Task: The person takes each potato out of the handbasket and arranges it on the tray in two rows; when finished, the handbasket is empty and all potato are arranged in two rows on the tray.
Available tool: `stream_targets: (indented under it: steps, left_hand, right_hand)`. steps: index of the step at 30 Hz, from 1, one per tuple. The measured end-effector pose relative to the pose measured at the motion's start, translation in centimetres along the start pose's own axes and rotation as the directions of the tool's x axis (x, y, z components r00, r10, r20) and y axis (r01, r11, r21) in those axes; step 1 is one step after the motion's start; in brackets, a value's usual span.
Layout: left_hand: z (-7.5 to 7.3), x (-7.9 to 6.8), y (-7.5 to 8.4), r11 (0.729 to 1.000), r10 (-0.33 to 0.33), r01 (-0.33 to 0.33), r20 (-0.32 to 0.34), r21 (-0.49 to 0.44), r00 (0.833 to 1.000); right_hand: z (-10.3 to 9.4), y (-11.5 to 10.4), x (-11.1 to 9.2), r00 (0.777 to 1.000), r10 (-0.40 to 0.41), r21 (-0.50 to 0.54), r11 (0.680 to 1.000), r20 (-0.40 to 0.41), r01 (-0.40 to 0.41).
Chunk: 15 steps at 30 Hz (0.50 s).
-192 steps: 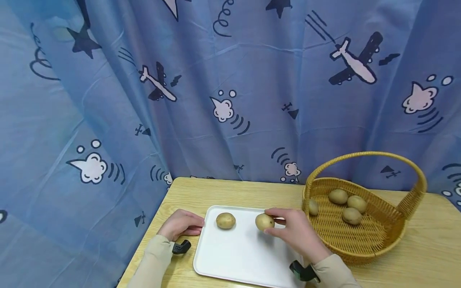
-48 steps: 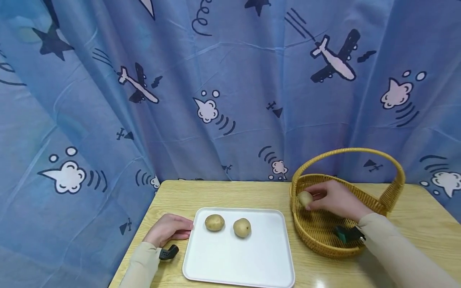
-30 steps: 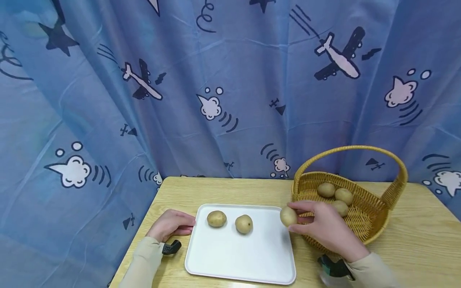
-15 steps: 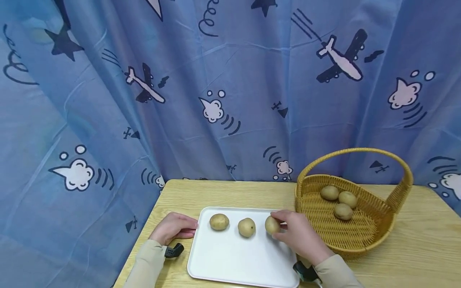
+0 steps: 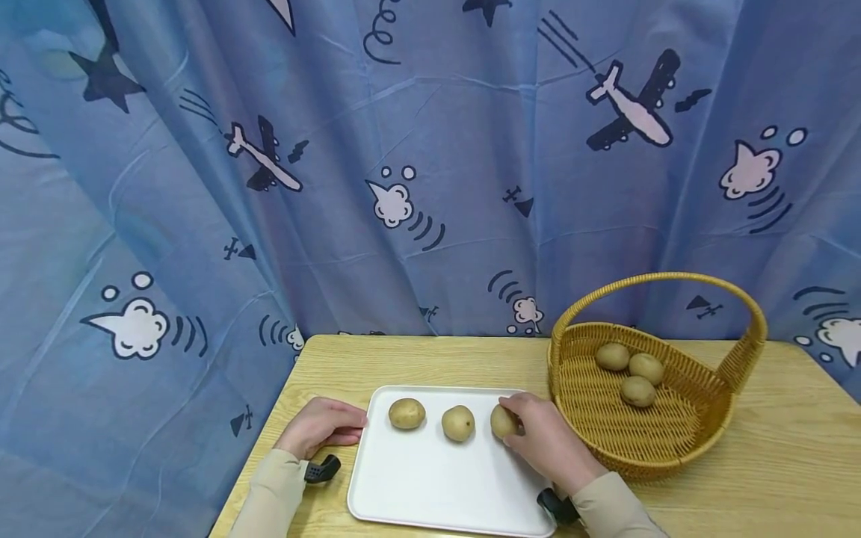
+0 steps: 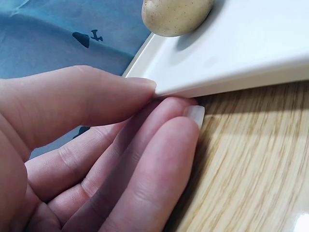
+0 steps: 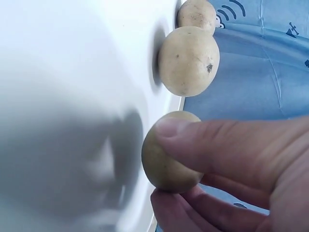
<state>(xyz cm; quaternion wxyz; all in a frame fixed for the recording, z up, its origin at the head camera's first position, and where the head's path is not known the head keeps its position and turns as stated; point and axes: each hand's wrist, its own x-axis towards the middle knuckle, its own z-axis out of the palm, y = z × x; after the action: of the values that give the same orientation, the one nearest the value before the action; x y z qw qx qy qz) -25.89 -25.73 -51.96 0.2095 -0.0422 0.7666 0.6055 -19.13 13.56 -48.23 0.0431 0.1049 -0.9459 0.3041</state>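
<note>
My right hand (image 5: 546,439) grips a potato (image 5: 501,423) between thumb and fingers, low over the right part of the white tray (image 5: 444,486). In the right wrist view the thumb lies across that potato (image 7: 164,162), its shadow on the tray beside it. To its left a round potato (image 5: 458,424) and an oval potato (image 5: 406,413) rest on the tray, in a row along its far side. My left hand (image 5: 323,426) pinches the tray's left edge; in the left wrist view the thumb is on the rim and the fingertips are beneath it.
A wicker basket (image 5: 585,441) with a tall arched handle (image 5: 662,276) stands right of the tray, holding three potatoes (image 5: 637,391). Both stand on a wooden table (image 5: 430,359). A blue patterned curtain (image 5: 417,284) hangs behind and to the left.
My right hand has taken a potato from the basket and carried it left over the tray, then lowered it. Earlier it set down the round potato. My left hand stays at the tray edge.
</note>
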Motion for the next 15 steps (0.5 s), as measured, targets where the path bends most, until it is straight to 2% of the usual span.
stream_targets:
  steps: [15]
  left_hand:
    - [-0.03,-0.16,0.21,1.0,-0.006,0.006,-0.001,0.023,1.0]
  right_hand:
    - [0.28,-0.1,0.1,1.0,0.013,-0.046,0.999,0.011,-0.013]
